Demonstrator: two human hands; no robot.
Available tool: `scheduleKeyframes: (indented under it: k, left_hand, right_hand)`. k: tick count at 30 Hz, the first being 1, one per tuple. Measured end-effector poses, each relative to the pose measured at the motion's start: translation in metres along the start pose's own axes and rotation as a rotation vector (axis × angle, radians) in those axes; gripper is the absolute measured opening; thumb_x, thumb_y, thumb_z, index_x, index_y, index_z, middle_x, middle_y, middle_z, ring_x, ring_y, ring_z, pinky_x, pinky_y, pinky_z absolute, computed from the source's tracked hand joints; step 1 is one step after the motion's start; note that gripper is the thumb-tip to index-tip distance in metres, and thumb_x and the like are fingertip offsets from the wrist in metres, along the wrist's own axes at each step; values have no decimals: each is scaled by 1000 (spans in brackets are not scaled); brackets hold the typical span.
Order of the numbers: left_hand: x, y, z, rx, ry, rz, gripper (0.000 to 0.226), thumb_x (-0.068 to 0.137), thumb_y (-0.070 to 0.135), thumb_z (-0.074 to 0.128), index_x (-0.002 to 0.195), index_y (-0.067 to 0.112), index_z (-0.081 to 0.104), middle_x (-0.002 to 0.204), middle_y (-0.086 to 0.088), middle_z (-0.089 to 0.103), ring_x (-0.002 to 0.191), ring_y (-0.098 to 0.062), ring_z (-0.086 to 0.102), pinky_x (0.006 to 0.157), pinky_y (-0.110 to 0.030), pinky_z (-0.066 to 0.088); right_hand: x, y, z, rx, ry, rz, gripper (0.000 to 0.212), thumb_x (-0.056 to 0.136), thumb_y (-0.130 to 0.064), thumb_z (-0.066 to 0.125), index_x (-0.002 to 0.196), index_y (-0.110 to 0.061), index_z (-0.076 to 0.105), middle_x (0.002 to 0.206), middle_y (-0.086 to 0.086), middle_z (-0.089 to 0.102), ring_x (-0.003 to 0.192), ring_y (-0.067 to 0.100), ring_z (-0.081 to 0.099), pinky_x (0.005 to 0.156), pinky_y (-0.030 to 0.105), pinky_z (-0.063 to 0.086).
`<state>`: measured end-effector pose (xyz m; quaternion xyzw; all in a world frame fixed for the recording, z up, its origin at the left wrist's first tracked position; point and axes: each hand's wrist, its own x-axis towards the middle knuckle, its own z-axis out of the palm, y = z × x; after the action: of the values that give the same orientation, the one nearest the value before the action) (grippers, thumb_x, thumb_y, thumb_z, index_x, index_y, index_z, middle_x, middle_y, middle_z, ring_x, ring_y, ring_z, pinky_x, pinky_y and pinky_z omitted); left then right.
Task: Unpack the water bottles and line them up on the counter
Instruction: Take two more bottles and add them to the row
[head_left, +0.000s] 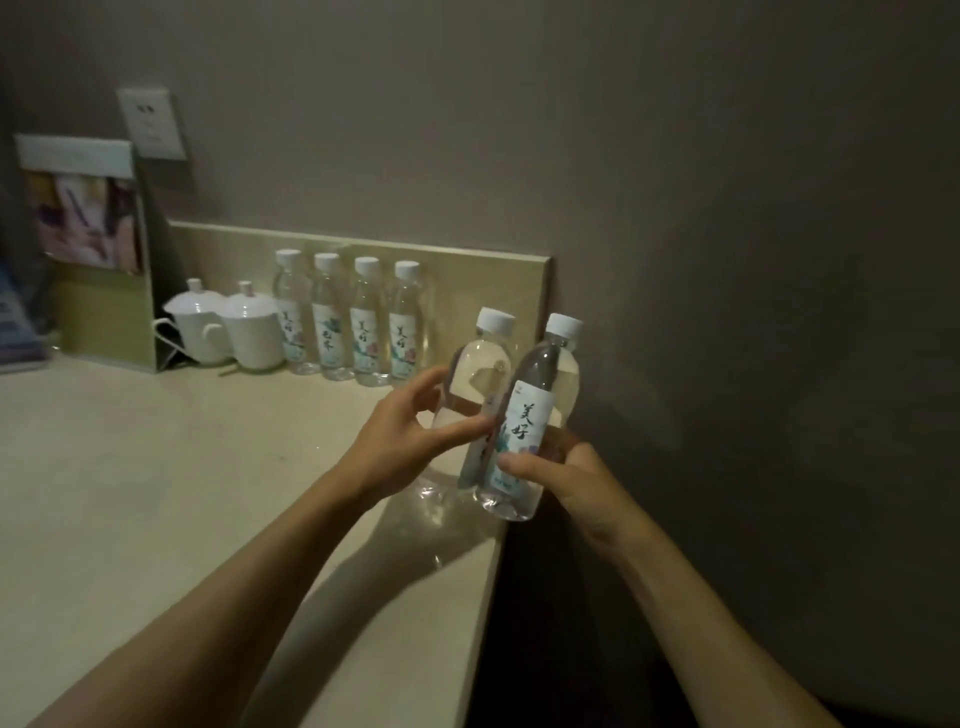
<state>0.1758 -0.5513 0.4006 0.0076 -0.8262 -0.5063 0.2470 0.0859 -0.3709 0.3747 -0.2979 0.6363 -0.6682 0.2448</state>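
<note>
Two clear plastic bottles held above the counter's right end

The left hand (400, 441) grips one white-capped bottle (475, 384); the right hand (558, 475) grips the labelled bottle (530, 421), both tilted, touching, over the smooth beige counter (156, 493).

A: Dim, isn't it? The whole view has a grey-green cast and the wall (727, 156) falls off to near black at the lower right.

B: Yes. The counter (130, 467) is the brightest surface, and the forearms throw soft shadows across it towards the near edge.

A: Any glare?

B: Small glints under the two held bottles (498, 415), where light passes through the water onto the counter.

A: Sharpness?

B: Soft and grainy throughout. The leaflet stand (88, 218) at the left edge is smeared, and the backsplash line bows from the wide lens.
</note>
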Motion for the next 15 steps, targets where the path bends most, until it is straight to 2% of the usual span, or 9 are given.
scheduleKeyframes:
  k: [2,4,6,9,10,13,15]
  left_hand:
    - [1,-7,-10,22,16,-23,42,76,44,77,110,58,56,102,17,73,98,-1,66,84,-26,54]
    - [2,-12,-20,21,5,-48,45,75,44,74,117,50,57,105,12,73,99,-5,67,87,-31,57]
    - [6,-16,-29,8,-14,-51,46,76,42,73,120,42,59,109,7,73,101,-11,68,89,-37,57]
    - [16,-25,-40,-12,-37,-42,47,80,30,74,125,33,60,116,2,68,102,-17,68,90,-40,59]
    - [19,-28,-44,-31,-47,-41,48,81,26,74,127,31,59,118,2,67,102,-16,68,90,-39,59]
    - [29,-39,-56,-94,-111,-39,47,84,23,71,127,35,57,115,12,70,105,-9,69,88,-28,59]
    - [35,-48,-65,-146,-153,-31,46,84,21,69,125,39,55,113,18,70,107,-6,68,82,-20,58]
  right_hand:
    - [13,4,8,-19,-18,-3,23,81,-8,72,100,-19,67,92,-1,77,86,14,74,65,19,56]
    - [23,6,16,-41,-12,-11,24,81,-6,72,100,-19,67,92,1,76,84,13,74,62,18,56]
    - [33,8,24,-81,16,-23,33,80,-5,72,110,-17,64,101,5,74,89,16,73,67,24,59]
    - [48,11,31,-105,43,-42,45,79,-1,71,121,-13,58,111,11,70,100,25,70,84,40,59]
    - [53,11,32,-109,43,-46,46,78,-1,71,120,-17,58,110,8,70,101,24,70,84,39,59]
    - [63,9,38,-107,15,-50,45,77,2,66,104,-33,61,96,-4,75,93,14,72,70,23,58]
    - [68,9,42,-109,32,-14,43,75,4,63,101,-31,61,92,-3,75,90,12,72,67,21,57]
